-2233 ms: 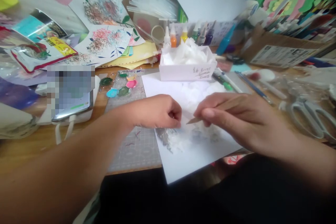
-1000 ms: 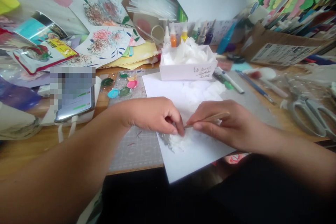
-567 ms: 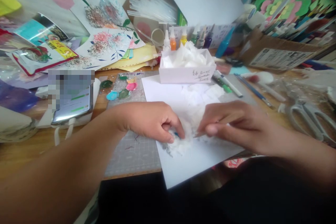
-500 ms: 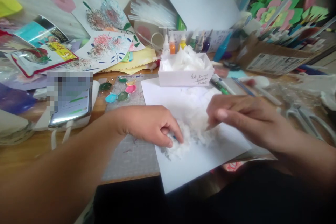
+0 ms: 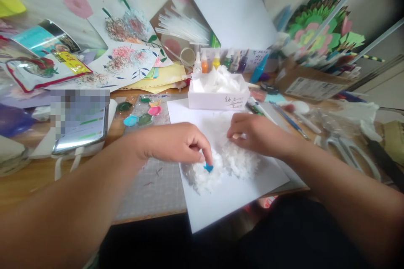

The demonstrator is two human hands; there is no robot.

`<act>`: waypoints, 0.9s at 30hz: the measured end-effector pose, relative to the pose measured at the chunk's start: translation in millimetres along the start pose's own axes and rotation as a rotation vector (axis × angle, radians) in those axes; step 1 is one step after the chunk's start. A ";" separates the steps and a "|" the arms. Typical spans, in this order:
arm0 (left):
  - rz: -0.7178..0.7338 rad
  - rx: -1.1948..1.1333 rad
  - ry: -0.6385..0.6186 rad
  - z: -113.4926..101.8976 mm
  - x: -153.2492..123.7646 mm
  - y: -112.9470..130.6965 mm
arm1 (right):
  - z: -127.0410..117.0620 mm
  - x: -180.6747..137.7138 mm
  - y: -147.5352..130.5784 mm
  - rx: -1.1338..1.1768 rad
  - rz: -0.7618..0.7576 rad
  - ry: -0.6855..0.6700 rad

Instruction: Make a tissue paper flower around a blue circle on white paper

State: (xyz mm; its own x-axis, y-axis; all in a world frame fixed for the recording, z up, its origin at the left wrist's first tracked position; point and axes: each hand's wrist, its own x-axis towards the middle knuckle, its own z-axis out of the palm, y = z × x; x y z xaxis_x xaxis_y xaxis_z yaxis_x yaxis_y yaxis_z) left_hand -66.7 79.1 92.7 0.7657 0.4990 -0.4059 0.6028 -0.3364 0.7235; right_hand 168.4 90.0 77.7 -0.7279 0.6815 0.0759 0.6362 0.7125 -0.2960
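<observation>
Nothing here is coming through clearly enough to read. Dark handwriting is showing on the front of the white box (image 5: 217,100) of tissue, but it is staying an illegible scribble, and the printed label on the cardboard box (image 5: 311,88) at the right is blurring into grey lines. The yellow patch on the foil packet (image 5: 47,65) at the left is carrying print too small to make out.
</observation>
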 end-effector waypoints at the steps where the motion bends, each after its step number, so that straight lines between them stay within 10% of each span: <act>1: -0.010 0.005 0.038 -0.9 -0.2 0.1 | 0.9 0.4 -1.1 -0.007 0.004 0.029; 6: -0.024 0.024 0.059 -3.6 0.0 -0.6 | 4.1 -6.9 -23.9 0.065 -0.107 0.211; 13: -0.062 0.074 0.166 1.7 9.2 -7.5 | 15.0 -15.7 -51.4 -0.084 -0.325 0.057; 27: -0.059 0.046 0.121 11.0 10.4 -3.1 | -7.7 -16.6 -68.1 0.594 0.096 0.254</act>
State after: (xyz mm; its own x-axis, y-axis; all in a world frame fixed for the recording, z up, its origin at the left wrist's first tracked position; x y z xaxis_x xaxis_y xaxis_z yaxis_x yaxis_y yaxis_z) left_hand -58.2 76.6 80.0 0.6974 0.6107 -0.3751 0.6581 -0.3385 0.6725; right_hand 139.1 31.5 104.0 -0.5457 0.8075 0.2239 0.3927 0.4825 -0.7830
